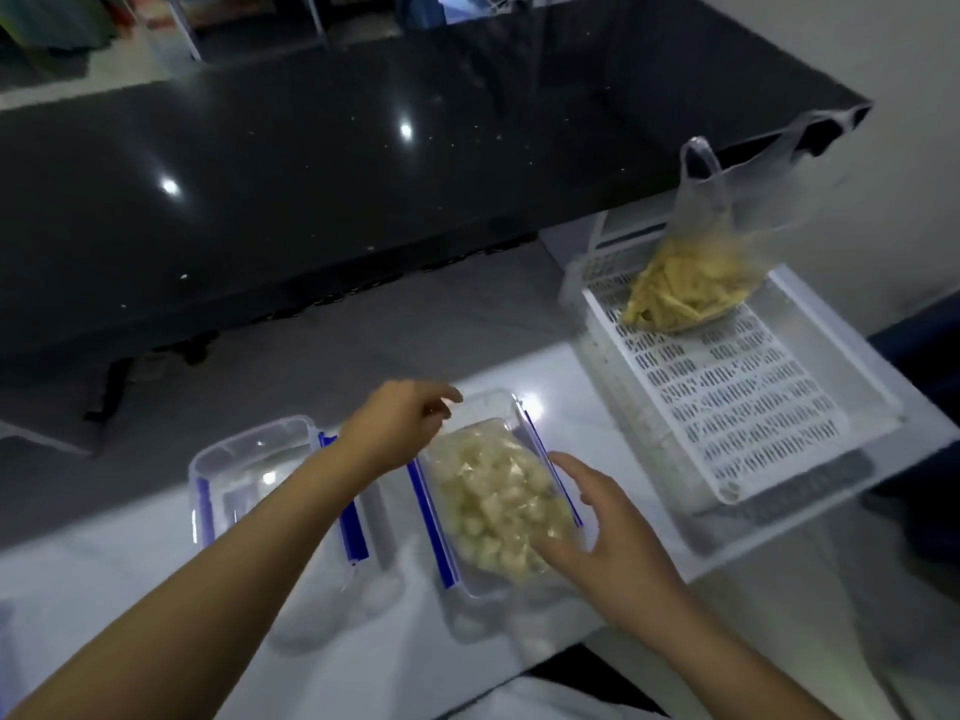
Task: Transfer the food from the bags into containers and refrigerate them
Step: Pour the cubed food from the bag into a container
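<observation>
The left hand (402,426) pinches the top of a clear bag of pale food pieces (498,504) lying inside a clear plastic box with blue clips (434,532), while the right hand (597,532), fingers spread, presses on the bag's near end. If the bag tips the wrong way, food could spill onto the white tabletop (561,402). Just left sits an empty clear box (249,459), and off to the right a white plastic basket (753,413) holds a clear bag of yellow food strips (685,288), well apart and blocking nothing.
</observation>
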`<move>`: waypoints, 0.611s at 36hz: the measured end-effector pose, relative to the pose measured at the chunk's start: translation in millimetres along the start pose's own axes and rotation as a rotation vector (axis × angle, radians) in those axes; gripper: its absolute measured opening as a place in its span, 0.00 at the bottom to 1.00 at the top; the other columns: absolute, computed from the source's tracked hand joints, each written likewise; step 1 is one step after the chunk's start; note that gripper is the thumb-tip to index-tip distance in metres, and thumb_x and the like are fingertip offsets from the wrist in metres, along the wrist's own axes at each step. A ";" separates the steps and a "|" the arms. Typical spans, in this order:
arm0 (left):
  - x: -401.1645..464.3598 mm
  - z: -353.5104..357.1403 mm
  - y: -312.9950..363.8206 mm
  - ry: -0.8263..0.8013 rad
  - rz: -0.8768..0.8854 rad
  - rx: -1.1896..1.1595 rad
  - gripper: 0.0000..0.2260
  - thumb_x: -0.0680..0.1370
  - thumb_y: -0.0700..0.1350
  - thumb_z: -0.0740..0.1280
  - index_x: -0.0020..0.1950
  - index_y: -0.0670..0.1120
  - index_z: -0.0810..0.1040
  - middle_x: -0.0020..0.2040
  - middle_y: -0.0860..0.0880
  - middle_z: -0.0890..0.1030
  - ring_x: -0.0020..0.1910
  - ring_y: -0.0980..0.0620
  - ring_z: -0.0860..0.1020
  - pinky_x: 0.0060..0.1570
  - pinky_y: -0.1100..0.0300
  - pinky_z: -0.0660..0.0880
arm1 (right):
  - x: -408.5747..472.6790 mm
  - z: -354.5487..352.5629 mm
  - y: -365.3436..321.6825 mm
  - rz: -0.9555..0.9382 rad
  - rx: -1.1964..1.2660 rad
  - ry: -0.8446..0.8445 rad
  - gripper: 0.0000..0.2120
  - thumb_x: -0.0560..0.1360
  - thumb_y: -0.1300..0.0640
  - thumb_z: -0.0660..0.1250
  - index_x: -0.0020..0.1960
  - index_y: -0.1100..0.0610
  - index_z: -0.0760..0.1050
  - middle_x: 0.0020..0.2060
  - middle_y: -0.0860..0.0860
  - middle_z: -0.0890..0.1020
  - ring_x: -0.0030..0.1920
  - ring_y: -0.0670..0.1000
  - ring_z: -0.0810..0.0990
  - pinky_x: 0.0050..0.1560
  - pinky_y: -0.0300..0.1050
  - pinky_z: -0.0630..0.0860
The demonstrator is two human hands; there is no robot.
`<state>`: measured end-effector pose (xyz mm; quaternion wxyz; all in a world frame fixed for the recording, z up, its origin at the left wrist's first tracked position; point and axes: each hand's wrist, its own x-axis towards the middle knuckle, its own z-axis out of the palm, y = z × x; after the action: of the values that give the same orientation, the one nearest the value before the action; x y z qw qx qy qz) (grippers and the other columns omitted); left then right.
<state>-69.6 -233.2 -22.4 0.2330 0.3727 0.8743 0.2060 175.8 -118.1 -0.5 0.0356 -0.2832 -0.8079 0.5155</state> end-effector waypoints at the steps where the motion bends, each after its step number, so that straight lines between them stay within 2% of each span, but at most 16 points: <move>1: 0.8 -2.9 -3.3 0.066 -0.015 -0.081 0.14 0.82 0.41 0.64 0.65 0.51 0.80 0.56 0.51 0.85 0.53 0.52 0.82 0.51 0.58 0.77 | -4.3 1.1 2.7 0.021 0.018 0.020 0.36 0.72 0.51 0.75 0.58 0.16 0.60 0.56 0.17 0.66 0.58 0.22 0.65 0.49 0.19 0.65; 3: 2.4 -4.4 -7.8 0.093 -0.036 -0.221 0.13 0.83 0.47 0.64 0.66 0.50 0.80 0.59 0.52 0.83 0.55 0.55 0.80 0.54 0.61 0.73 | -15.7 5.0 10.2 0.114 0.106 0.061 0.33 0.73 0.52 0.75 0.65 0.24 0.63 0.60 0.24 0.67 0.61 0.27 0.68 0.54 0.24 0.66; 5: 4.6 -1.8 -11.4 0.001 -0.075 -0.354 0.17 0.83 0.53 0.62 0.70 0.50 0.77 0.65 0.52 0.79 0.60 0.56 0.75 0.60 0.60 0.69 | -24.2 8.7 14.0 0.270 0.249 0.104 0.32 0.74 0.53 0.75 0.70 0.32 0.65 0.65 0.34 0.69 0.66 0.40 0.70 0.61 0.39 0.69; 7: 5.1 2.4 -12.5 -0.104 -0.117 -0.467 0.21 0.84 0.57 0.59 0.73 0.50 0.74 0.71 0.51 0.75 0.65 0.55 0.73 0.68 0.56 0.68 | -28.5 10.8 12.2 0.434 0.453 0.148 0.29 0.75 0.55 0.74 0.70 0.35 0.68 0.65 0.42 0.72 0.63 0.46 0.75 0.60 0.49 0.74; 9: 3.7 6.2 -11.9 -0.164 -0.129 -0.495 0.24 0.83 0.62 0.56 0.74 0.51 0.73 0.73 0.51 0.73 0.68 0.51 0.73 0.72 0.48 0.67 | -29.5 12.8 9.9 0.559 0.665 0.155 0.23 0.76 0.55 0.71 0.67 0.37 0.72 0.60 0.45 0.78 0.56 0.47 0.81 0.55 0.52 0.80; 11: 0.9 8.1 -11.8 -0.170 -0.128 -0.501 0.28 0.81 0.66 0.55 0.74 0.52 0.72 0.74 0.52 0.72 0.70 0.50 0.73 0.74 0.46 0.66 | -28.9 13.7 7.7 0.632 0.802 0.171 0.17 0.75 0.52 0.70 0.63 0.39 0.75 0.59 0.47 0.79 0.58 0.54 0.81 0.59 0.59 0.79; 14: -7.5 7.6 -12.1 -0.159 -0.141 -0.552 0.30 0.78 0.70 0.54 0.74 0.55 0.72 0.75 0.53 0.72 0.70 0.49 0.72 0.74 0.45 0.65 | -26.0 13.4 7.9 0.664 0.866 0.238 0.13 0.77 0.46 0.68 0.61 0.39 0.76 0.62 0.50 0.77 0.63 0.60 0.77 0.65 0.65 0.74; 19: -32.9 9.0 -13.0 -0.109 -0.204 -0.651 0.42 0.67 0.79 0.52 0.75 0.58 0.69 0.76 0.54 0.69 0.72 0.49 0.70 0.70 0.49 0.65 | -16.8 5.6 6.6 0.648 0.925 0.315 0.20 0.77 0.40 0.64 0.67 0.42 0.75 0.63 0.55 0.78 0.62 0.64 0.76 0.63 0.66 0.75; 22: -50.6 13.6 -16.0 -0.083 -0.295 -0.772 0.41 0.67 0.80 0.53 0.76 0.62 0.66 0.78 0.55 0.65 0.75 0.48 0.67 0.70 0.49 0.64 | -7.4 1.2 5.9 0.586 0.917 0.340 0.22 0.78 0.38 0.61 0.70 0.42 0.73 0.65 0.54 0.77 0.63 0.64 0.75 0.65 0.67 0.72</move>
<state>-39.8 -278.7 -29.1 0.4174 0.1368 0.7668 0.4680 184.1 -120.9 -4.3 0.1399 -0.5300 -0.3723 0.7489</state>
